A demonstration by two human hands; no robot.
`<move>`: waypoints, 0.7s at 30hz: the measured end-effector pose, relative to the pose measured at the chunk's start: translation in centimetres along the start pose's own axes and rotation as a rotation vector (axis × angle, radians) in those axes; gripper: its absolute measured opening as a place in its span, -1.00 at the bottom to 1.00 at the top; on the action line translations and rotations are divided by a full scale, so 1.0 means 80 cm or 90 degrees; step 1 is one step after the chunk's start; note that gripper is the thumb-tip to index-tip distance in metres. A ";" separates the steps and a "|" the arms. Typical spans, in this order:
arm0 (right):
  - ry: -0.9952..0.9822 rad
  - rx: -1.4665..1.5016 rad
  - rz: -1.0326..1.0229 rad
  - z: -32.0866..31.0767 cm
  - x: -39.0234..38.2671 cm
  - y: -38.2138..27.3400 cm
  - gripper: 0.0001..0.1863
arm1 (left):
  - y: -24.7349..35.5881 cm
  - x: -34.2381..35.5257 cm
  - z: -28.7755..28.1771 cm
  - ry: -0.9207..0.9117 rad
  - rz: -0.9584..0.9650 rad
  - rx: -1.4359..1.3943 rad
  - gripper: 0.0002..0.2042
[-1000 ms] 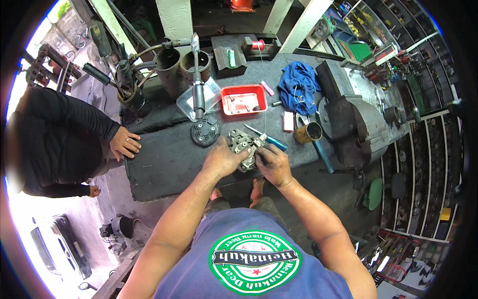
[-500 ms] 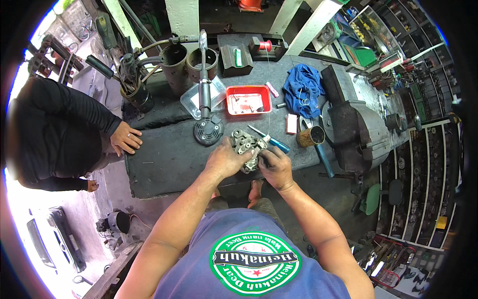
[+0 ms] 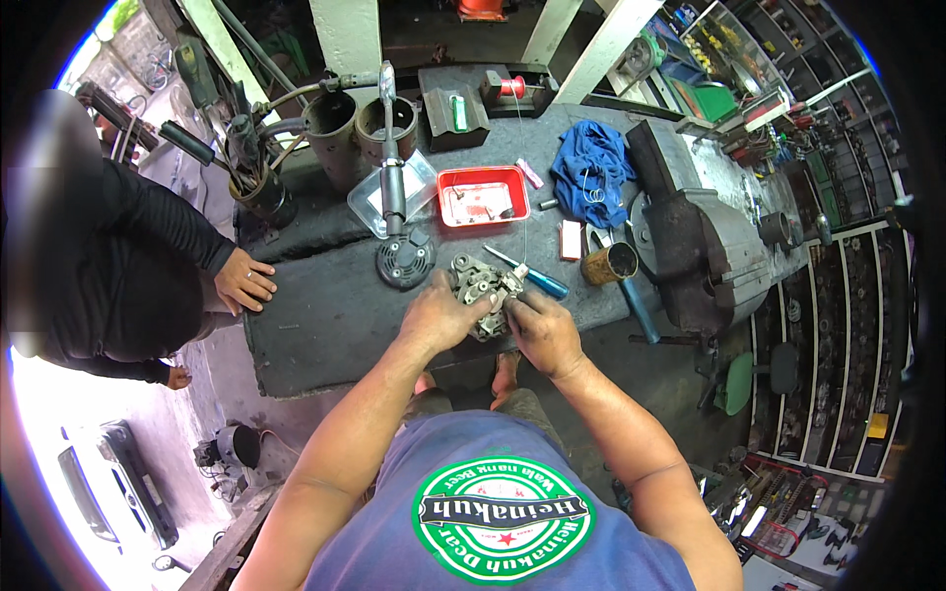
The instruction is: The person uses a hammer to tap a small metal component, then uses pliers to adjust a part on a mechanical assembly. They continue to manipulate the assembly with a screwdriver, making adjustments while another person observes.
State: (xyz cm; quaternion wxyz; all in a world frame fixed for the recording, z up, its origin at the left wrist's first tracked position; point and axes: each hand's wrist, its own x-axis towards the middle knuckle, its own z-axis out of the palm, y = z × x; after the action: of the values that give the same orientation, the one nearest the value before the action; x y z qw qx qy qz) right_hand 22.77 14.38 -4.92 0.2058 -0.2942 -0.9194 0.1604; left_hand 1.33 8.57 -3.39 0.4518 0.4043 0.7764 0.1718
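Observation:
A grey metal alternator (image 3: 480, 279) with its inner parts exposed sits at the near edge of the bench. My left hand (image 3: 440, 313) is closed round its left side, thumb on top. On the other side my right hand (image 3: 545, 330) has its fingers bent and pressed together against the alternator's edge; what they pinch is hidden. A thin wire runs from a red spool (image 3: 512, 87) down to the alternator near these fingers. Just beyond lie a blue-handled screwdriver (image 3: 544, 282) and a round black vented cover (image 3: 405, 260).
A red tray (image 3: 483, 223) with small parts, a blue cloth (image 3: 594, 167) and a rusty can (image 3: 609, 264) lie behind. A large bench vise (image 3: 709, 256) stands right. A long dark-gripped tool (image 3: 393, 187) leans on pots. At left another person's hand (image 3: 244, 282) rests on the bench.
The bench and its things sit slightly further left in the picture. My hands keep their hold at the alternator with little visible movement. The other person's fingers have spread a little.

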 end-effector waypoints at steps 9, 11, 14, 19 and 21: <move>0.120 0.053 0.100 -0.003 -0.028 0.061 -0.70 | -0.008 0.007 0.010 0.030 0.010 0.015 0.07; 0.070 0.002 0.265 0.006 -0.036 0.096 -0.55 | -0.010 0.004 0.017 0.047 0.004 0.015 0.08; -0.078 -0.189 0.292 0.038 -0.051 0.130 -0.41 | -0.007 0.002 0.020 0.066 -0.001 0.012 0.09; -0.126 -0.142 0.328 0.049 -0.055 0.161 -0.62 | -0.001 -0.008 0.027 0.092 -0.015 -0.024 0.08; -0.062 -0.068 0.308 0.025 -0.055 0.155 -0.64 | 0.000 -0.011 0.033 0.115 -0.027 -0.026 0.05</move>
State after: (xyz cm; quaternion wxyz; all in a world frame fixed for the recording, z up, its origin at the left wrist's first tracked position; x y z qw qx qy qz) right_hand 30.96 21.03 -13.09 0.1011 -0.5084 -0.8381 0.1700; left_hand 3.77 7.62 -4.35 0.3917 0.3617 0.8186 0.2138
